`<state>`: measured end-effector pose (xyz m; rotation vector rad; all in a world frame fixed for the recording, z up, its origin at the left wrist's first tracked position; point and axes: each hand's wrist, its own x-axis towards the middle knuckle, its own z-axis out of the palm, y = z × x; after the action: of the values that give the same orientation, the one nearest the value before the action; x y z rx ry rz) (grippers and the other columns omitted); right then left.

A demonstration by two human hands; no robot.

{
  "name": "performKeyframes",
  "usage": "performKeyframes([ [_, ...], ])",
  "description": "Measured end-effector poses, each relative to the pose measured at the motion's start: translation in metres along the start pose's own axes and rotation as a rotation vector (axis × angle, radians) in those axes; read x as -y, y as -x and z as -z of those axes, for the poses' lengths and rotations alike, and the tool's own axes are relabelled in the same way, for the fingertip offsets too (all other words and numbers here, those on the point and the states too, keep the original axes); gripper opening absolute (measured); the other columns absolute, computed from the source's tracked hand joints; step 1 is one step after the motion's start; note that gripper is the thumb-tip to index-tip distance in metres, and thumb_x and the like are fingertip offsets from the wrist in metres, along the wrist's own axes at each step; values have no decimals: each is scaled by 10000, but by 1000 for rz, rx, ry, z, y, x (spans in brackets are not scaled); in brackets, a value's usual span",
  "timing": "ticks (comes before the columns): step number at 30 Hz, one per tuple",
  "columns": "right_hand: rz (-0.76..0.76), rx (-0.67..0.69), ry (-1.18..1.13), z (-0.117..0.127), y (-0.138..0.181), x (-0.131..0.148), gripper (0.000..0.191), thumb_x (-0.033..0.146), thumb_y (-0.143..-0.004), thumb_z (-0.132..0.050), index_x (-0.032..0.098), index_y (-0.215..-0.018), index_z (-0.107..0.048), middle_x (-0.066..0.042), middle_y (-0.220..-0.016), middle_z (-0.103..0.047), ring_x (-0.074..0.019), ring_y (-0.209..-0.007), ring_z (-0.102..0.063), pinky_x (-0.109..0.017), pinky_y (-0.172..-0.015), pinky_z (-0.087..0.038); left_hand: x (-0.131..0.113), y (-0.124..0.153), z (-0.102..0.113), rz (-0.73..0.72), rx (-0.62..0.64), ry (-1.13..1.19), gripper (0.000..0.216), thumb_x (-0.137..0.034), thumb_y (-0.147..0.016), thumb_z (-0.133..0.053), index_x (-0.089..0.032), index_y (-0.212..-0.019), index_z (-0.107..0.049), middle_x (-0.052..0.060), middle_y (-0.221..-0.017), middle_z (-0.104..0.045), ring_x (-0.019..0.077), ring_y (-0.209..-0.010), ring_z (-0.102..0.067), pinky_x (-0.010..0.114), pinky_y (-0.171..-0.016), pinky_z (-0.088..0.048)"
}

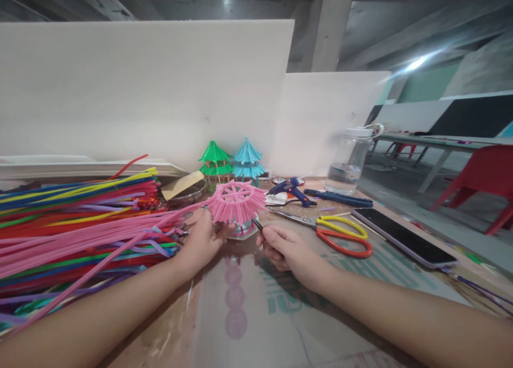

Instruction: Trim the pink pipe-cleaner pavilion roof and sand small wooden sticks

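My left hand (202, 239) is closed round the underside of a pink pipe-cleaner roof piece (237, 199), a spoked wheel with a fringe hanging from its rim. My right hand (282, 246) is pinched on a thin dark tool (257, 225) whose tip points at the pink piece from the right. Under the pink piece sits a small clear cup (242, 231). Long pink pipe cleaners (100, 237) run from the left pile toward my left hand.
A big pile of coloured pipe cleaners (76, 208) fills the left. Behind stand a green (215, 162) and a blue pagoda model (247, 162). To the right lie a blue glue gun (292, 190), scissors (336, 233), a phone (404, 242) and a water bottle (350, 162).
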<state>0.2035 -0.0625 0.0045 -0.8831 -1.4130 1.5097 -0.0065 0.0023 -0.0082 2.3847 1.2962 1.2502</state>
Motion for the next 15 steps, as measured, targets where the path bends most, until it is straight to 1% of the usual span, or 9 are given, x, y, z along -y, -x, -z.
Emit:
performKeyframes([
  [3, 3, -6, 5, 0, 0, 0, 568, 732, -679, -633, 184, -764, -509, 116, -473, -310, -38, -397, -174, -210, -387, -82, 0, 0, 0, 7, 3, 3, 251, -428, -857, -589, -193, -931, -539, 60, -872, -635, 249, -846, -620, 382, -774, -511],
  [7, 12, -27, 15, 0, -1, 1, 554, 724, -685, -633, 189, -741, -502, 114, -470, -302, -43, -404, -176, -220, -397, -84, 0, 0, 0, 8, 3, -5, 259, -435, -849, -587, -193, -926, -533, 66, -871, -637, 263, -863, -618, 405, -799, -504],
  [11, 24, -57, 29, 0, 0, 2, 528, 702, -694, -631, 193, -727, -497, 111, -469, -301, -49, -408, -188, -228, -402, -91, -2, 0, 0, -6, 4, -11, 279, -446, -849, -553, -189, -953, -529, 93, -903, -642, 297, -928, -617, 444, -834, -492],
  [15, 21, -64, 30, -1, 1, 4, 506, 683, -702, -630, 196, -717, -494, 113, -463, -294, -51, -409, -185, -226, -400, -94, -3, 0, 1, -21, 7, -10, 270, -435, -846, -553, -194, -967, -539, 104, -931, -647, 313, -1000, -610, 453, -866, -487],
])
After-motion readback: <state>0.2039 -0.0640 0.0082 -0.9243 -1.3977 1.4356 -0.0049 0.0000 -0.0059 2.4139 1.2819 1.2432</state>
